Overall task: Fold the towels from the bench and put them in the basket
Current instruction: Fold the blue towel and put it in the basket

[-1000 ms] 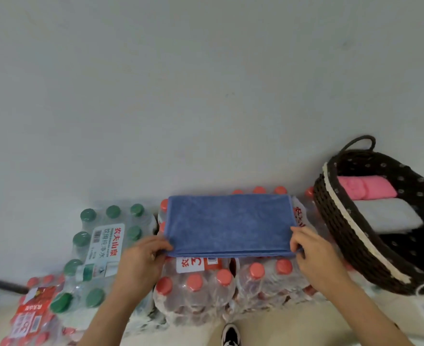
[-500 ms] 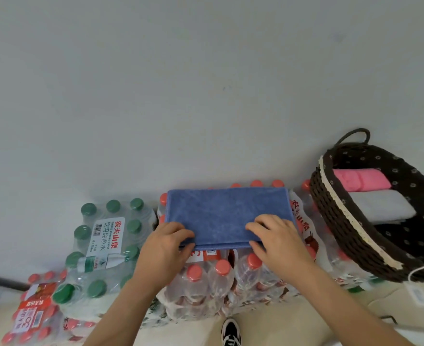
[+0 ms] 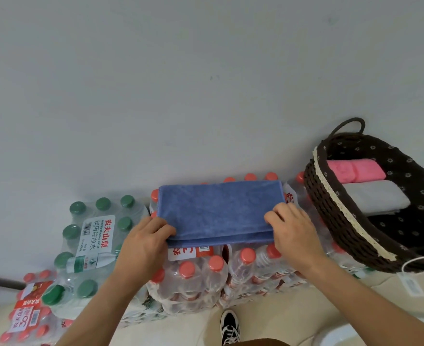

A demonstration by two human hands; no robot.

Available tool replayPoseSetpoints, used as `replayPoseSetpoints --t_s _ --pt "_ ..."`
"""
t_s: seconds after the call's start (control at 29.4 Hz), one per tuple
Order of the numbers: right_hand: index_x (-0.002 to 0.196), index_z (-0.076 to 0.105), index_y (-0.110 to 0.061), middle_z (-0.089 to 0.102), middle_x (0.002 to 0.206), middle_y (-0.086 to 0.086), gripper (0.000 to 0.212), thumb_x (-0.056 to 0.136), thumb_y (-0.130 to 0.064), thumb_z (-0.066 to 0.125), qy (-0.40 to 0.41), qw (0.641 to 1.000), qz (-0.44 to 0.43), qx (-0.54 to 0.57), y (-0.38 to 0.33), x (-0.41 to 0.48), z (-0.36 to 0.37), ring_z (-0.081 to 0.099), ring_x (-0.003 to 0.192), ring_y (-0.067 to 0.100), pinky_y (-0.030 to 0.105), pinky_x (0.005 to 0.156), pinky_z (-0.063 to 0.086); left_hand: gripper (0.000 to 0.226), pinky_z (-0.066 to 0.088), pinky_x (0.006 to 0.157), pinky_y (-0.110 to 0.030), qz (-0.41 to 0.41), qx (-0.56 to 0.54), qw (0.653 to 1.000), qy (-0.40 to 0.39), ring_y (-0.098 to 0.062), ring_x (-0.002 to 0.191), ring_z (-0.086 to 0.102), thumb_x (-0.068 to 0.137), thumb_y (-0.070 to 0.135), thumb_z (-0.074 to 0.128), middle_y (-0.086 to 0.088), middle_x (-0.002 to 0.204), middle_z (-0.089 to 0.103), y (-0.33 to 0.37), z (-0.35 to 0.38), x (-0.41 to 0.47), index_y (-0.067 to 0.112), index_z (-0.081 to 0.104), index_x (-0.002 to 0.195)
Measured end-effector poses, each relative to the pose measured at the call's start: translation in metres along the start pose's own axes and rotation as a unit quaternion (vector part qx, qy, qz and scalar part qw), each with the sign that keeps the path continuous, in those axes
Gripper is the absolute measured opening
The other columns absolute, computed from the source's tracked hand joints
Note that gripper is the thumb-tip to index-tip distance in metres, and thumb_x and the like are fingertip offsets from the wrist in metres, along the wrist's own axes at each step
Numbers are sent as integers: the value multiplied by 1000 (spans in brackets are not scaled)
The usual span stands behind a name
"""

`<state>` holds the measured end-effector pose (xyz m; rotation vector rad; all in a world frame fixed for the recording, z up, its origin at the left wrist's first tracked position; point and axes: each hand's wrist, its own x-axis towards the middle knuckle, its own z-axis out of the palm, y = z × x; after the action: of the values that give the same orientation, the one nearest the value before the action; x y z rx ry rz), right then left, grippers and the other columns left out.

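Blue towel [image 3: 218,211], left hand [image 3: 146,243] and right hand [image 3: 293,233] wider apart than before, fingers [image 3: 272,217] pinching near corners

Your left hand [image 3: 144,244] covers the blue towel's [image 3: 218,211] near left corner and your right hand [image 3: 294,233] covers the near right one, so you cannot tell whether any finger goes beneath the cloth. The towel hides most caps of the red-capped pack [image 3: 198,278] under it (half its label too). The basket [image 3: 330,193] runs off the right edge, and its near wall hides the left ends of the pink towel [image 3: 355,169] and grey towel [image 3: 375,198]. The print on its tag [image 3: 410,285] is too blurred to read. Your shoe [image 3: 228,325] and the lower-left pack [image 3: 28,318] are cut by the bottom edge.
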<state>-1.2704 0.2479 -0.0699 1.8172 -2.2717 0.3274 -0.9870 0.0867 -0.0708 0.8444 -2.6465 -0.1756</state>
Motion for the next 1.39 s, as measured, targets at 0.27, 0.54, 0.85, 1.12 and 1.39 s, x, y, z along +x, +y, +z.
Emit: replayPoseSetpoints --t_s 0.27,0.54,0.85,1.12,1.39 --pt "79 61 -13 51 77 2 37 52 9 72 -72 997 9 -18 -2 -6 -4 48 69 22 26 52 31 29 49 54 -34 -4 -8 1000 -20 -21 70 51 75 12 39 1 83 62 -2 9 -10 15 68 79" --pt "80 53 -30 47 89 -12 4 80 -27 55 -295 948 70 92 7 22 -28 49 81 7 22 57 33 28 41 57 -21 -54 -57 992 -99 -13 71 53 65 13 47 12 81 60 -3 -4 -5 24 69 79" --pt "113 57 -22 53 113 -4 23 93 -33 51 -153 980 88 90 -23 39 -20 51 102 17 29 77 46 33 37 71 -34 -354 -78 931 -44 -30 93 58 90 41 57 -10 102 62 2 9 22 12 54 107" --pt "149 30 -13 27 157 10 61 97 -45 31 -190 979 -2 80 -76 54 15 21 146 26 45 115 23 34 39 71 -30 -411 -77 907 -53 -27 97 62 86 29 61 -4 105 67 19 5 35 17 50 116" --pt "140 47 -10 48 144 12 67 91 -51 26 -204 973 -70 86 -139 72 35 45 134 28 48 103 41 37 43 69 -23 -508 -277 813 68 -11 75 58 81 5 62 7 81 62 -16 -22 4 20 64 115"
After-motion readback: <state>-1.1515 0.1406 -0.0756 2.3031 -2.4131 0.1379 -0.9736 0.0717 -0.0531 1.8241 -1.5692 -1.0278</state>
